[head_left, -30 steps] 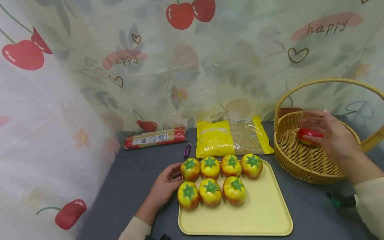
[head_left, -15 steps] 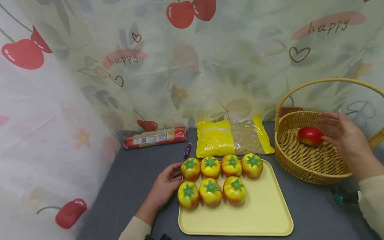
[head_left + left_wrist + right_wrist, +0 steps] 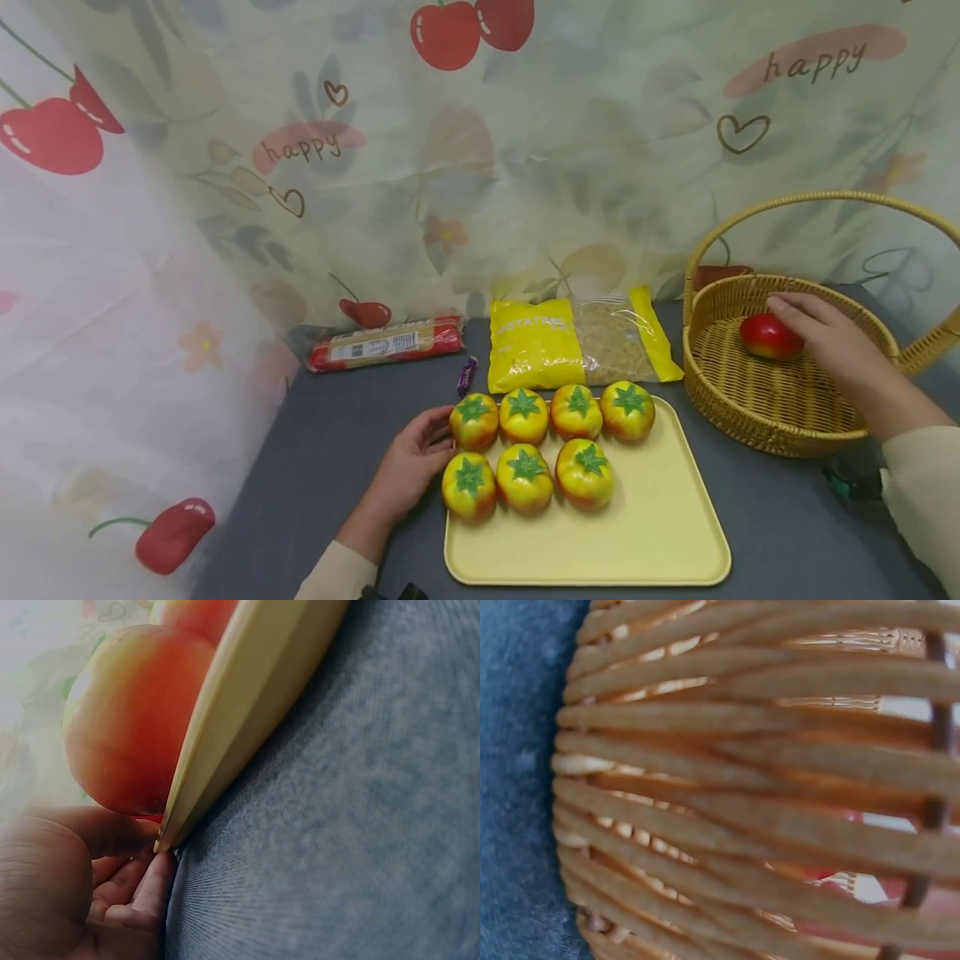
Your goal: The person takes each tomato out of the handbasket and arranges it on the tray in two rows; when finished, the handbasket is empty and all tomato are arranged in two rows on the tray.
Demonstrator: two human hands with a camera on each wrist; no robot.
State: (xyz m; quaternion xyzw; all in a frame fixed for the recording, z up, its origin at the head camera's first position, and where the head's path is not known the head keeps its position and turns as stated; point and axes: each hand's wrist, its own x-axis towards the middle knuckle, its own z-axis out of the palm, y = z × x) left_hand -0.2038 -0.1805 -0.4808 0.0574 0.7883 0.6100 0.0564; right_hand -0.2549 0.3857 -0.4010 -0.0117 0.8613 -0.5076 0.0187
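On the left, my left hand [image 3: 408, 467] pinches the rim of the pale yellow tray [image 3: 645, 533]; the left wrist view shows thumb and finger meeting at the tray's edge [image 3: 225, 727]. Two rows of yellow-red, tomato-like fruits [image 3: 525, 477] with green star-shaped tops sit on the tray, one [image 3: 135, 727] close to that hand. At the right, my right hand [image 3: 847, 350] reaches into the wicker basket [image 3: 738, 429] against the right side of a red mango [image 3: 767, 336]. Its fingertips are partly hidden, and the right wrist view is mostly blocked by the basket's weave [image 3: 727, 772].
Behind the tray lies a yellow pasta bag [image 3: 536, 346]. A red-ended packet of noodles [image 3: 386, 343] and a small purple-wrapped sweet [image 3: 467, 377] lie to its left. The basket's tall handle [image 3: 817, 197] arches over the right side. A printed curtain [image 3: 480, 208] hangs behind.
My right hand first drew back to the right from the mango, then came left again onto its side. The mango, the tray, its fruits and my left hand stay in place.
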